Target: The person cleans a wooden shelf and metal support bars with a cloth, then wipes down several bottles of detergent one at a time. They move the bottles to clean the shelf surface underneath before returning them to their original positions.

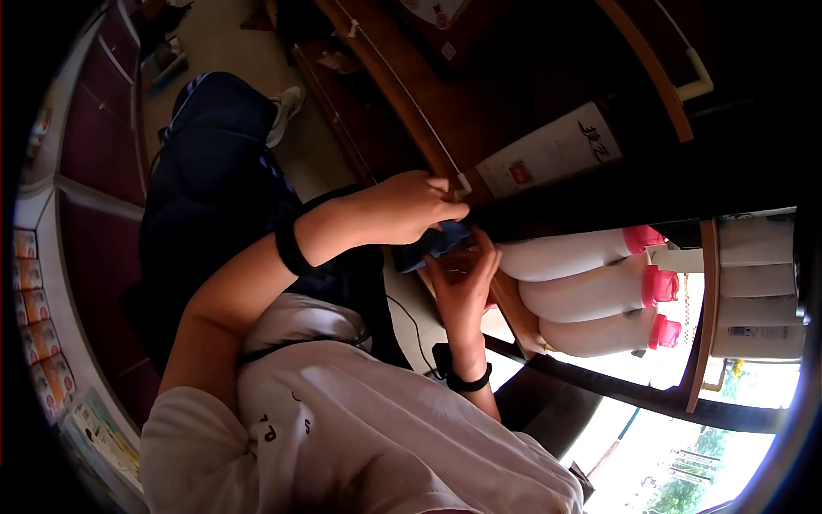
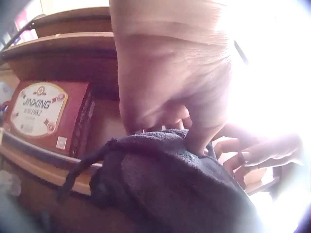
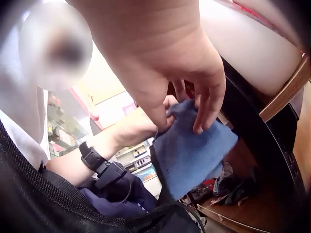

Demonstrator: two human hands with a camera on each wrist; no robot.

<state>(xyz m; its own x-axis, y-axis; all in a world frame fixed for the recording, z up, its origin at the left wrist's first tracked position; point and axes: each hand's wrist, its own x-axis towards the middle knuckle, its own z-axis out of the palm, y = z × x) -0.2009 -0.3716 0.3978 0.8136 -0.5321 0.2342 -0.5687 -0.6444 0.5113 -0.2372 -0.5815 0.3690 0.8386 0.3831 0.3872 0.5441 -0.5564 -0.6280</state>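
Note:
A blue cloth is held between both hands, in front of the torso and beside a wooden shelf. My left hand reaches across from the left and pinches its upper edge; the left wrist view shows that thumb pressed into the fabric. From below, my right hand grips the same cloth with thumb and fingers. Seen from the right wrist, the cloth hangs down as a flat, folded piece under the right hand, with the left hand close behind it.
White bottles with pink-red tops stand on the shelf at the right. A white box with dark lettering lies on the shelf near the hands. In the left wrist view, a red JINXING box sits behind a shelf rail. A cable hangs beside the torso.

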